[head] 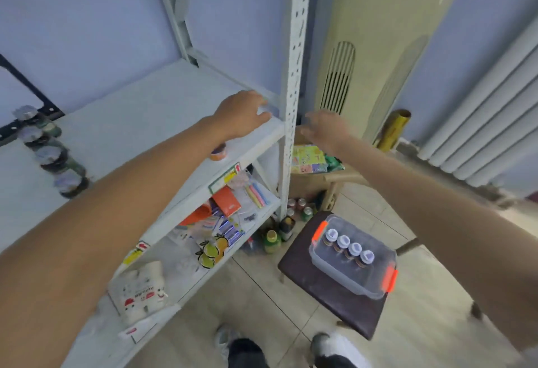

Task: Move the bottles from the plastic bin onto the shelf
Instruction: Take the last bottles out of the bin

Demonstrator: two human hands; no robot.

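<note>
**A:** Where are the bottles?

**B:** Four bottles in the bin [349,249] stand in a row inside the clear plastic bin [375,281] with orange latches. The bin sits on a dark stool [329,295] on the tiled floor, low and to the right of the shelf [139,123]. Four more bottles on the shelf [49,153], dark with metallic caps, line up along its far left.

**A:** And the hands, how do they lie against those?

**B:** Both are high, well apart from the bin. The left hand [243,113] lies on the shelf's front right corner, just beside the white perforated post [294,82]. Its fingers are stretched fairly straight, so that grip is wide and holds nothing. The shelf bottles are far to its left. The right hand [323,129] hangs in the air on the other side of the post, fingers spread loosely. It is blurred, but that grip looks wide and empty as well. The bin is well below it, nearer the person's feet.

**A:** Anything between the hands and the bin?

**B:** A small orange-rimmed roll [219,154] peeks out under the left forearm at the shelf edge. The lower shelf [256,210] carries packets, batteries and a fruit-printed pack. Some drink bottles and cans [286,222] stand on the floor by the post's foot, beside the stool.
</note>
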